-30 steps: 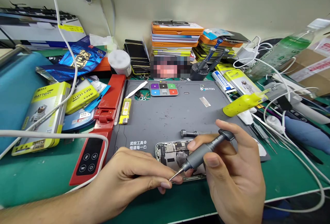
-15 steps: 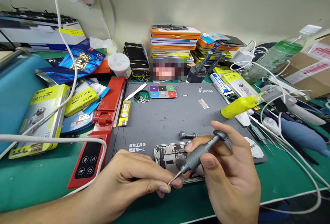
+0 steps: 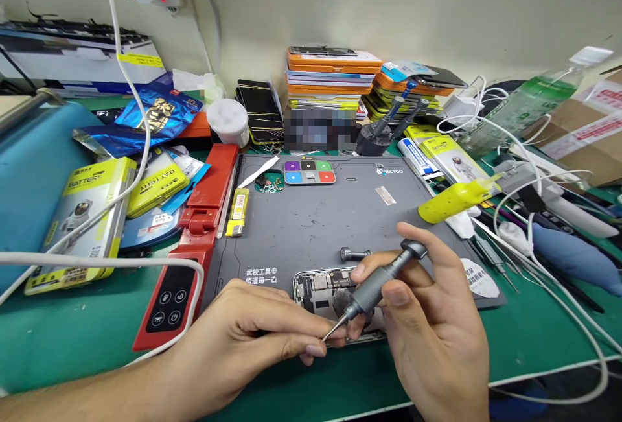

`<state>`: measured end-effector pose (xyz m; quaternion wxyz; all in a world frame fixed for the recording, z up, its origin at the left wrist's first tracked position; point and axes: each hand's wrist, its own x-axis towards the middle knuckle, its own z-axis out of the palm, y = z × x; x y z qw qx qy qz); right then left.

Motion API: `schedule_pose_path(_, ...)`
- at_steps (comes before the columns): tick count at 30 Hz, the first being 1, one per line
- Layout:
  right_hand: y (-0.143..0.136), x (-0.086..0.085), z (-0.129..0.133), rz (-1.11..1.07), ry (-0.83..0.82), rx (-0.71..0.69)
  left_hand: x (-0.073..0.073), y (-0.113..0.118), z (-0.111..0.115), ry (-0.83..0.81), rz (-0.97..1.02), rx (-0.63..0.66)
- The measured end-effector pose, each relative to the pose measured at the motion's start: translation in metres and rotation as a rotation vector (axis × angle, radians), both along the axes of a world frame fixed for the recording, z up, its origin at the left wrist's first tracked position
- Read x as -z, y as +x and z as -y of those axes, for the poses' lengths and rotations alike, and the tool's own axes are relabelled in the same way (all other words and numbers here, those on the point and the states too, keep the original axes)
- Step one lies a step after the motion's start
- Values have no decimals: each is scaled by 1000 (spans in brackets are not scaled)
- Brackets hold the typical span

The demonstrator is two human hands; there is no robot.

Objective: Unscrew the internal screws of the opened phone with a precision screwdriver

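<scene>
My right hand point(image 3: 427, 318) grips a grey precision screwdriver point(image 3: 372, 292) by its knurled handle, with the forefinger up near its end cap. The thin tip slants down left to the thumb of my left hand point(image 3: 262, 325). Thumb and fingers of that left hand are pressed together around the tip; what lies between them is hidden. Behind both hands an opened smartphone point(image 3: 311, 289) lies on the grey work mat point(image 3: 311, 221), its inner parts bare. Its lower edge and right part are partly covered by my hands. A short dark screwdriver-like piece point(image 3: 354, 254) lies just beyond the phone.
Left on the mat are a yellow-wrapped battery point(image 3: 238, 212) and a white spudger point(image 3: 260, 172). A red device point(image 3: 170, 299) with touch buttons stands at the left, a white cable point(image 3: 121, 257) crossing it. A yellow bottle point(image 3: 444, 203) lies right; a screwdriver holder point(image 3: 373, 140) stands behind.
The view has shifted slightly, so the bench items sit a little further right. My hands and the screwdriver keep nearly the same pose, with the tip still at the left fingers.
</scene>
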<state>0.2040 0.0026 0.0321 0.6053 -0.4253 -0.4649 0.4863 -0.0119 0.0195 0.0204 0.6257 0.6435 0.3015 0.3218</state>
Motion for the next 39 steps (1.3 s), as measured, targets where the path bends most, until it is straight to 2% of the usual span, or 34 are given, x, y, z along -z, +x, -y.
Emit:
schedule_pose_path(3,1,0,-1,-38,-1,-21,0,1,0,8,-92,24)
schedule_pose_path(5,-1,1,-1,-43,18,-7,0,1,0,69,-136,45)
schedule_pose_path(8,-5,3,1,32,87,117,2,1,0,312,-89,115)
schedule_pose_path(11,-9,11,5,240,233,260,4,0,0,541,-49,158)
schedule_pose_path(15,-10,25,10,518,485,228,15,-4,8,828,-79,210)
schedule_pose_path(17,-9,30,12,592,519,206,23,-6,16,920,-141,246)
schedule_pose_path(18,-9,32,13,622,524,188,26,-6,20,937,-162,301)
schedule_pose_path(20,-7,34,13,676,519,127,30,-6,24,982,-205,305)
schedule_pose_path(24,-4,35,11,713,533,30,26,-6,21,973,-219,302)
schedule_pose_path(31,-6,36,10,742,523,23,22,-4,16,978,-205,274)
schedule_pose_path(36,-8,32,8,789,553,15,19,-3,15,1042,-248,318)
schedule_pose_path(39,-8,32,5,814,607,5,18,-1,16,1085,-255,296)
